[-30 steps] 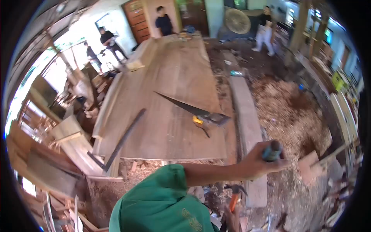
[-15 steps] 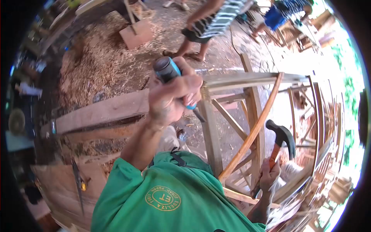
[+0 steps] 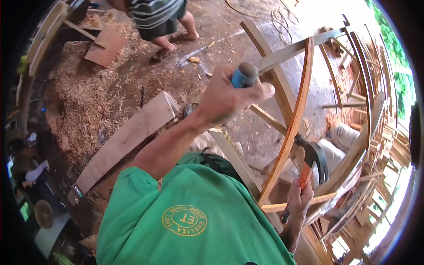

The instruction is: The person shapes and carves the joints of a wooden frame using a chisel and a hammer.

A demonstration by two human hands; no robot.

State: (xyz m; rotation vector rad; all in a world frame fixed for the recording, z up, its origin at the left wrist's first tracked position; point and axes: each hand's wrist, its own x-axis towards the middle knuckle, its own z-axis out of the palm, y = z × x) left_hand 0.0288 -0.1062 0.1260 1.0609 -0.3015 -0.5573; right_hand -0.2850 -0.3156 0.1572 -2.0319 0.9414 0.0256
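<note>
My left hand (image 3: 227, 95) is wrapped around the blue, dark-capped handle of a chisel (image 3: 244, 76). The chisel's blade is hidden behind the hand. Beneath it runs a wooden frame with a pale upright (image 3: 236, 157) and a grey rail (image 3: 300, 51). At the right, my right hand (image 3: 300, 196) grips the orange handle of a claw hammer (image 3: 314, 161), its dark head raised above the fist. Between the two hands, a curved orange-brown wooden strip (image 3: 295, 123) crosses the frame.
A long tapered board (image 3: 126, 137) lies to the left, near a heap of wood shavings (image 3: 77, 97). Ahead, a person in dark shorts (image 3: 161, 20) stands barefoot. Several curved wooden pieces (image 3: 364, 79) stack up on the right, beside white sacks (image 3: 342, 137). A coiled cord (image 3: 282, 20) lies on the floor.
My view has turned, shifting the floor and the standing person leftward. My left hand with the chisel is farther right in view; the hammer is slightly lower and to the left.
</note>
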